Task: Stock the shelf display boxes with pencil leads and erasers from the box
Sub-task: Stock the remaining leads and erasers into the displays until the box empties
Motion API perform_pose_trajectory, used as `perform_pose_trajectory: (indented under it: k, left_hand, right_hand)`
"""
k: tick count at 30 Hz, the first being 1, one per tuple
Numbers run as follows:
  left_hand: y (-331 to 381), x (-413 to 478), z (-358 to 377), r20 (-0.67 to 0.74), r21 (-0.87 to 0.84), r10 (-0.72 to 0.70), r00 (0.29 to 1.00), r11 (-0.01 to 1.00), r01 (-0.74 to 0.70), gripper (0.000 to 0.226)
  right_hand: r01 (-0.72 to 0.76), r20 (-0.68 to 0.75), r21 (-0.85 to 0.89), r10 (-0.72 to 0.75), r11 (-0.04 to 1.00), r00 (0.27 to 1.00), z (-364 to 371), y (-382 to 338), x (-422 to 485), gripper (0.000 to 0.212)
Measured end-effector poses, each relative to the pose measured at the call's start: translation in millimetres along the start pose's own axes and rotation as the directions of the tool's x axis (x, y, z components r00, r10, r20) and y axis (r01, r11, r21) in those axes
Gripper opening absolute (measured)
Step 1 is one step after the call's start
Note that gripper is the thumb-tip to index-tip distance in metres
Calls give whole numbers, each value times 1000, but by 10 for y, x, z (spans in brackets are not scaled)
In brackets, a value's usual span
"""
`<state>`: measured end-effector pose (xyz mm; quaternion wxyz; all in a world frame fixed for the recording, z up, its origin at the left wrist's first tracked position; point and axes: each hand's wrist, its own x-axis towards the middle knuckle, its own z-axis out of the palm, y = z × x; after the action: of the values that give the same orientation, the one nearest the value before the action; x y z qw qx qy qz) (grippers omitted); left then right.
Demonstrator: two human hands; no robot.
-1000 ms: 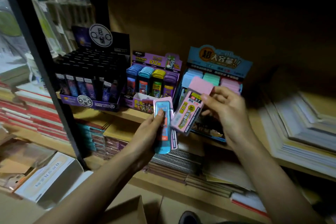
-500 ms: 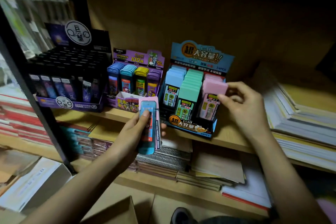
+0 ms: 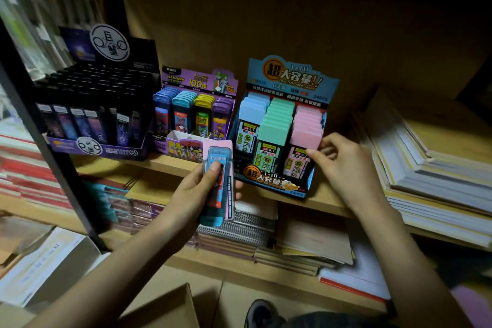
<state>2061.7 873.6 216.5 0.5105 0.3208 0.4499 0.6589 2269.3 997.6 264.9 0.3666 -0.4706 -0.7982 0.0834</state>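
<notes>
Far left: black display box (image 3: 93, 112), then purple display box (image 3: 194, 114). Left hand (image 3: 191, 194) clamped around teal and pink lead cases (image 3: 217, 184), near the shelf edge. Right hand (image 3: 343, 165) pinching front pink case (image 3: 303, 152) in blue display box (image 3: 282, 125). Risk: stacked cases slipping from a one-handed hold; pink row toppling if nudged.

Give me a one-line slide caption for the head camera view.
Right hand seats a pink-capped lead case in the blue display box; left hand holds two more cases.

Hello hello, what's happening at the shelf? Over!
Left hand holds blue lead case. Right hand seating pink lead case in blue display box. Nothing blocking.
</notes>
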Motion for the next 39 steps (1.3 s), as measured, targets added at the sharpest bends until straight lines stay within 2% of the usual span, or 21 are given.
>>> perform_pose_trajectory:
  k: [3, 5, 6, 8, 10, 11, 16, 18, 20, 22, 24, 27, 30, 32, 34, 37, 39]
  left_hand:
    - [-1, 2, -5, 15, -5, 2, 1000, 1000, -2, 24]
    - [5, 14, -11, 20, -4, 11, 1000, 1000, -11, 27]
    - [15, 18, -14, 21, 0, 20, 1000, 1000, -20, 29]
    - [47, 21, -15, 28, 23, 49, 998, 999, -49, 30]
    - [93, 6, -24, 49, 38, 85, 995, 995, -87, 30]
    - [119, -7, -37, 65, 51, 103, 993, 993, -106, 31]
    - [205, -82, -183, 78, 115, 169, 983, 978, -177, 29]
    - [235, -120, -281, 62, 115, 157, 986, 980, -163, 32]
    - [262, -135, -395, 30, 117, 132, 991, 984, -135, 38]
    - [293, -125, -520, -26, 97, 108, 994, 990, -105, 45]
    - [338, -114, -620, -85, 52, 108, 991, 993, -104, 45]
    - [405, -97, -741, -153, -16, 153, 976, 988, -157, 31]
    - [470, -86, -858, -217, -49, 209, 954, 973, -224, 17]
    - [514, -91, -924, -228, -12, 239, 944, 969, -248, 15]
    - [553, -109, -974, -208, 45, 238, 949, 971, -234, 21]
    - [588, -118, -1055, -165, 172, 244, 956, 961, -215, 28]
    - [600, -131, -1090, -156, 230, 262, 952, 947, -223, 30]
  right_hand:
    - [-44, 55, -135, 52, 990, 997, -46, -42, -18, 30]
    - [-28, 54, -175, 38, 984, 998, -102, -105, -47, 37]
    - [-5, 50, -128, 11, 992, 999, -124, -155, -70, 38]
    - [26, 71, 129, -35, 991, 997, -124, -333, -131, 35]
    - [-29, 149, 399, -34, 917, 988, -1, -591, -186, 26]
    - [-80, 204, 460, -17, 885, 979, 104, -713, -200, 23]
    - [-282, 450, 572, -7, 770, 893, 576, -1105, -218, 9]
    - [-298, 449, 608, -9, 736, 893, 633, -1157, -216, 4]
    - [-297, 387, 649, 32, 700, 921, 657, -1176, -202, 7]
    - [-318, 345, 718, 79, 619, 935, 662, -1189, -189, 10]
    - [-365, 367, 754, 111, 546, 924, 661, -1198, -191, 10]
    - [-445, 456, 745, 108, 496, 884, 681, -1225, -244, 5]
    - [-506, 582, 685, 24, 523, 813, 726, -1270, -312, 19]
    - [-516, 698, 603, -90, 608, 710, 772, -1342, -343, 29]
    - [-459, 741, 567, -179, 684, 648, 845, -1447, -357, 25]
    - [-415, 686, 613, -191, 672, 702, 955, -1638, -306, 9]
    - [-389, 669, 611, -187, 690, 719, 1033, -1719, -260, 14]
